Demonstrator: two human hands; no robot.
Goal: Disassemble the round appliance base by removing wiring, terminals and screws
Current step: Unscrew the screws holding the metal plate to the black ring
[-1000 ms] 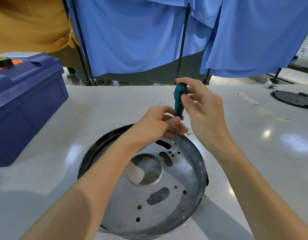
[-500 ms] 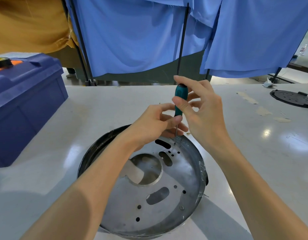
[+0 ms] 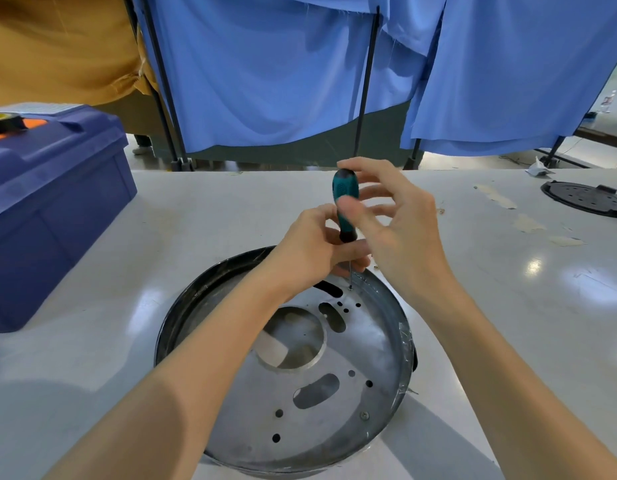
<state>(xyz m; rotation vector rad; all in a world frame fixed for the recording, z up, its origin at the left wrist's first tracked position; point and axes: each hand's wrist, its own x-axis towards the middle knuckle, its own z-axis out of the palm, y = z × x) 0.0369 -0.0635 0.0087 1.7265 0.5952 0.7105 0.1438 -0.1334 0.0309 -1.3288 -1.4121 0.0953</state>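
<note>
Between thumb and fingertips of our right hand point(image 3: 399, 237), we pinch the screwdriver point(image 3: 345, 202) by its teal handle; our left hand point(image 3: 305, 252) curls round its lower end. The shaft stands nearly upright, so the 1 screw point(image 3: 349, 288) under its tip lies straight below both hands, at the far rim of the round appliance base point(image 3: 373, 348).

**Bright, even light with glare spots and a bowed frame**

Diffuse light from overhead fills the scene. White glare spots sit on the glossy table point(image 3: 534, 266), and the round base point(image 3: 369, 341) shows a dull sheen. Soft shadows spread beside the base and at lower left. The right hand point(image 3: 404, 237) has smeared fingertips beside the sharper screwdriver point(image 3: 344, 187). The curtain poles point(image 3: 366, 81) lean and the table edge bows near the frame's borders.
</note>
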